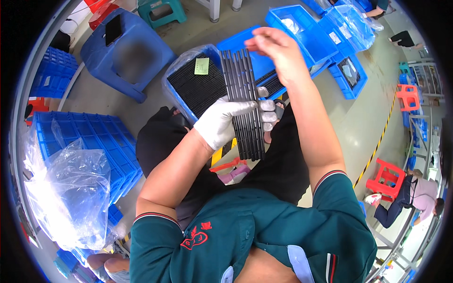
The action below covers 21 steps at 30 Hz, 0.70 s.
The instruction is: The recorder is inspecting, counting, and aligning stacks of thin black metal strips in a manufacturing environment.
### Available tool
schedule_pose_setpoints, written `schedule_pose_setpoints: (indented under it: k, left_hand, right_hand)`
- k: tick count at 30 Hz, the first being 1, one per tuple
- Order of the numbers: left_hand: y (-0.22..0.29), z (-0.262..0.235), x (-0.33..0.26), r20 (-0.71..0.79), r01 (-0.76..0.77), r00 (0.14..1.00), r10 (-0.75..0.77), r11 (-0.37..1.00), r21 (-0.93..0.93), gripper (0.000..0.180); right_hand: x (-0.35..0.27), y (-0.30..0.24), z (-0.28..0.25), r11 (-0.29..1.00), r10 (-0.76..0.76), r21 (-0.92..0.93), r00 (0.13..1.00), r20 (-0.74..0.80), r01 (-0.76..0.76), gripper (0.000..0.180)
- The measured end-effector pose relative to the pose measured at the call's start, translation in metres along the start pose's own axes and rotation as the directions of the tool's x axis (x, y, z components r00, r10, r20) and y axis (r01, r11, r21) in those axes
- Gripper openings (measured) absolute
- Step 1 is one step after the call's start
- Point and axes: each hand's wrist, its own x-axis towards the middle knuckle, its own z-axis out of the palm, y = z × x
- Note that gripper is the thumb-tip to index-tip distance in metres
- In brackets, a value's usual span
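My left hand point(216, 123), in a whitish glove with grey-coated fingers, is wrapped round a row of thin black rods point(239, 78) with small bands along them. The rods stand side by side above my lap. Just beyond their far right end is my bare right hand point(281, 53), its fingers loosely stretched to the left and slightly blurred, with nothing visible in them. Left of the rods, a plastic-lined blue bin point(179, 100) holds many similar black rods, and a pale green label point(201, 66) lies on them. More black rods point(272, 85) show partly behind my left fingers.
A blue stool point(94, 47) with a black phone point(113, 30) stands at the far left. Stacked blue crates point(89, 129) and a clear plastic bag point(75, 193) are on my left. Further blue bins point(302, 33) lie ahead. Red stools point(386, 179) and a seated person point(410, 195) are at right.
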Motion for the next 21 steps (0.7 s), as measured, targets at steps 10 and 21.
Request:
schedule_pose_setpoints:
  k: [10, 21]
  left_hand:
    - [0.014, 0.006, -0.004, -0.181, -0.246, 0.953, 0.244, 0.969, 0.011, 0.036]
    - [0.015, 0.003, -0.004, -0.287, -0.263, 0.918, 0.275, 0.961, 0.079, 0.028]
  right_hand:
    - [-0.038, -0.020, 0.008, 0.999, 0.038, -0.014, 0.991, 0.130, -0.036, 0.018]
    - [-0.043, -0.014, 0.034, 0.860, -0.294, -0.393, 0.946, 0.136, 0.324, 0.013]
